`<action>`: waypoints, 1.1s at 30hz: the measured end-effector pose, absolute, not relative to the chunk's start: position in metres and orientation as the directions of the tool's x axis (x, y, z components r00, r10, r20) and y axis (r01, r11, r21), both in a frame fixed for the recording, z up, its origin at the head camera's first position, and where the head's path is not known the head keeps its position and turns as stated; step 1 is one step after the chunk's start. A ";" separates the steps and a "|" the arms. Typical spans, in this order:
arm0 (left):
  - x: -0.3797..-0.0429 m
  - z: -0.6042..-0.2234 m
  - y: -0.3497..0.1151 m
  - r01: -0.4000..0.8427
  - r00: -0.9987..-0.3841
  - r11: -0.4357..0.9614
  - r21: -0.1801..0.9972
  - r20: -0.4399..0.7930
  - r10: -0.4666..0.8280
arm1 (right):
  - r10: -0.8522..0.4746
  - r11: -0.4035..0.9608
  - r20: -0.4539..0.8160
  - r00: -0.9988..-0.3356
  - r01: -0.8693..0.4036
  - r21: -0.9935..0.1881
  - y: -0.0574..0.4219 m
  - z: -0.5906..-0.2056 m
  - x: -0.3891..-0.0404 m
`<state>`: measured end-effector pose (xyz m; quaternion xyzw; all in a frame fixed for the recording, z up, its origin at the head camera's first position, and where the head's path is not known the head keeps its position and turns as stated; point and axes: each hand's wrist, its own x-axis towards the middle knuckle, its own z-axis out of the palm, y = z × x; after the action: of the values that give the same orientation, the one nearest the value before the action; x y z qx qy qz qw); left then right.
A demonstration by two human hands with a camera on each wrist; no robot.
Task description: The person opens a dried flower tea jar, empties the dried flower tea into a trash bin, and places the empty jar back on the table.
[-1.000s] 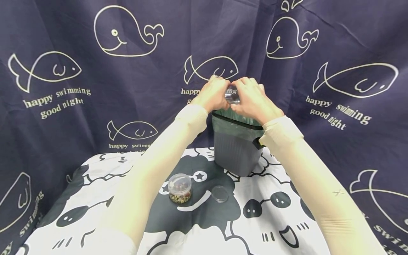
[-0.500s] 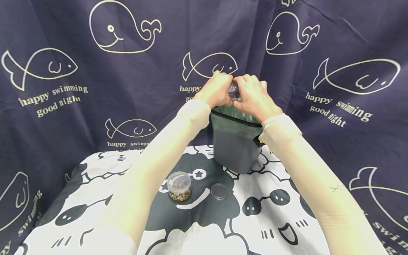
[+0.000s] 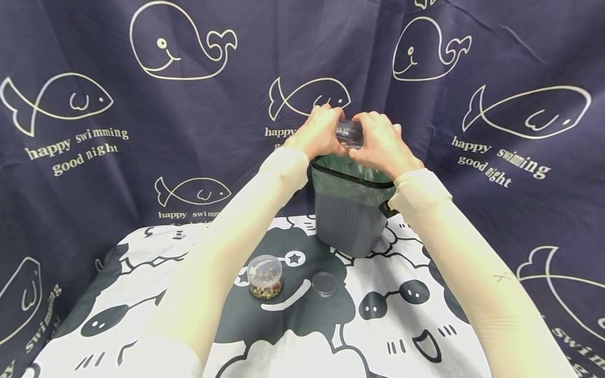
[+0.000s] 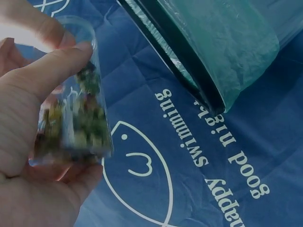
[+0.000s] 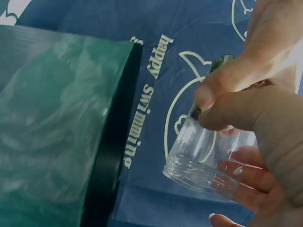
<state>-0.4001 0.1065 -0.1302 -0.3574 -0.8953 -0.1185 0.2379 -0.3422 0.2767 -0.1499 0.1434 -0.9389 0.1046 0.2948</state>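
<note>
Both hands have spread a little, the right hand (image 3: 384,144) having shifted rightward, so more of the clear container (image 3: 350,134) shows between them. It is held higher than the rim of the bin (image 3: 350,220); whether it is squarely over the mouth I cannot tell. Each hand grips it, the left hand (image 3: 319,131) and the right with thumb and fingers curled about its sides. Multicoloured dried bits (image 4: 87,127) show inside it, towards the left hand. The bin, with its green liner (image 3: 340,190), stands near the far edge of the surface (image 3: 402,325), right of its middle. Nearer the middle sit a jar of similar bits (image 3: 265,278) and, just to its right, a clear disc (image 3: 324,284). The step in hand looks like working the container at the bin; the next move probably calls for two firm grips and controlled tilting.
</note>
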 end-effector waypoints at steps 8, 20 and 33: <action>-0.402 -0.127 0.098 0.690 -0.674 0.710 0.140 0.482 0.559 | -0.151 0.932 0.563 -0.812 -0.306 -0.192 0.287 -0.158 -0.348; -0.403 -0.125 0.100 0.693 -0.693 0.692 0.202 0.453 0.562 | -0.155 0.897 0.517 -0.842 -0.339 -0.283 0.293 -0.162 -0.355; -0.400 -0.121 0.106 0.712 -0.697 0.636 0.298 0.417 0.584 | -0.124 0.863 0.480 -0.868 -0.334 -0.380 0.297 -0.166 -0.353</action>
<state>-0.3998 0.1061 -0.1205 -0.3626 -0.8933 -0.2243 0.1421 -0.3528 0.2974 -0.1665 0.1220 -0.9384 0.2317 0.2256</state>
